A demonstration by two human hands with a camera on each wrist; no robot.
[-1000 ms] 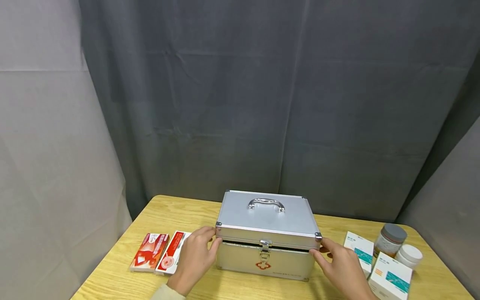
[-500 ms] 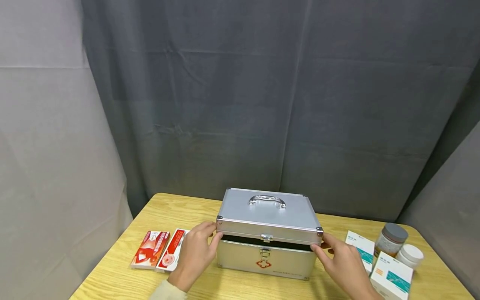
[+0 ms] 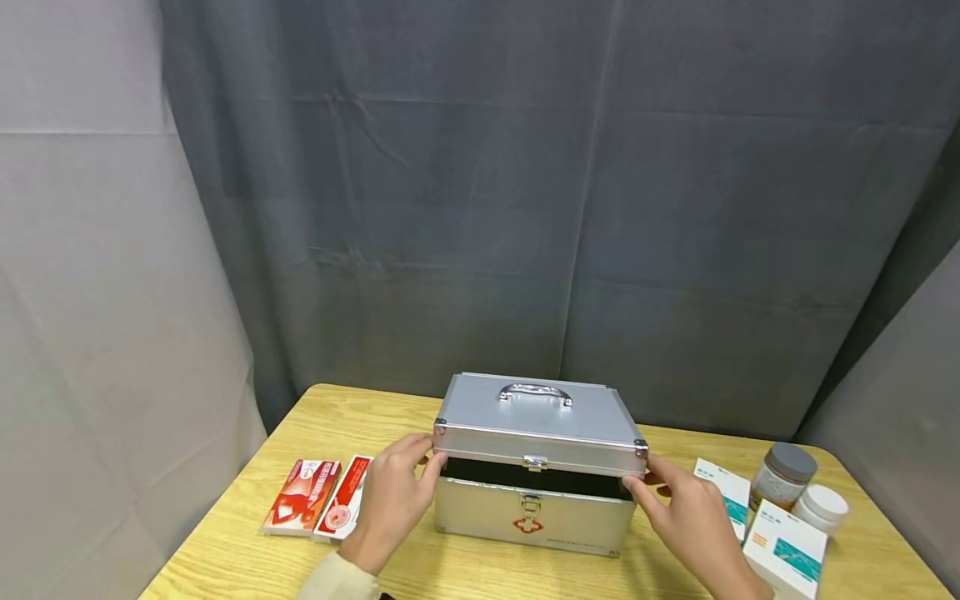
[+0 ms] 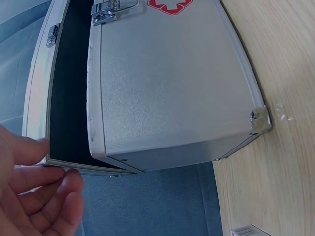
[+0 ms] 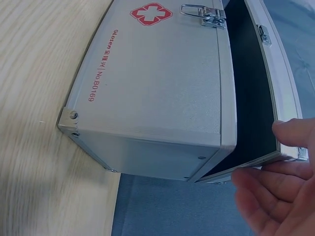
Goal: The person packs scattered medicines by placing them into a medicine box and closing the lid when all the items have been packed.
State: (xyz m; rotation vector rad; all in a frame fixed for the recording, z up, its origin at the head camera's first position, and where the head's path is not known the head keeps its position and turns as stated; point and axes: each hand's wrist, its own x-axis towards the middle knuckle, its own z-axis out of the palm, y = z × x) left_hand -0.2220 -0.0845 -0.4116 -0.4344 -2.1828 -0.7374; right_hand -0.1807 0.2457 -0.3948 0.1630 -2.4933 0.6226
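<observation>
A silver first-aid box (image 3: pixel 532 517) with a red cross emblem stands on the wooden table. Its lid (image 3: pixel 536 417), topped by a chrome handle (image 3: pixel 536 392), is tilted partway up at the front, showing a dark gap. My left hand (image 3: pixel 397 496) pinches the lid's front left corner between thumb and fingers, as the left wrist view shows. At the front right corner, my right hand (image 3: pixel 690 517) pinches the lid in the same manner. The front latch (image 3: pixel 530 504) hangs unfastened. The box's inside is dark and its contents are hidden.
Two red-and-white medicine boxes, one of them the red carton (image 3: pixel 302 497), lie left of the first-aid box. On the right are two white-and-teal cartons, the nearer carton (image 3: pixel 785 550) in front, a grey-capped jar (image 3: pixel 783 475) and a white bottle (image 3: pixel 821 507). A grey curtain (image 3: pixel 450 208) hangs behind.
The lid has risen at its front, widening the gap from a thin slit. Both hands have moved slightly upward with its corners. The latch has come apart from the lid's catch.
</observation>
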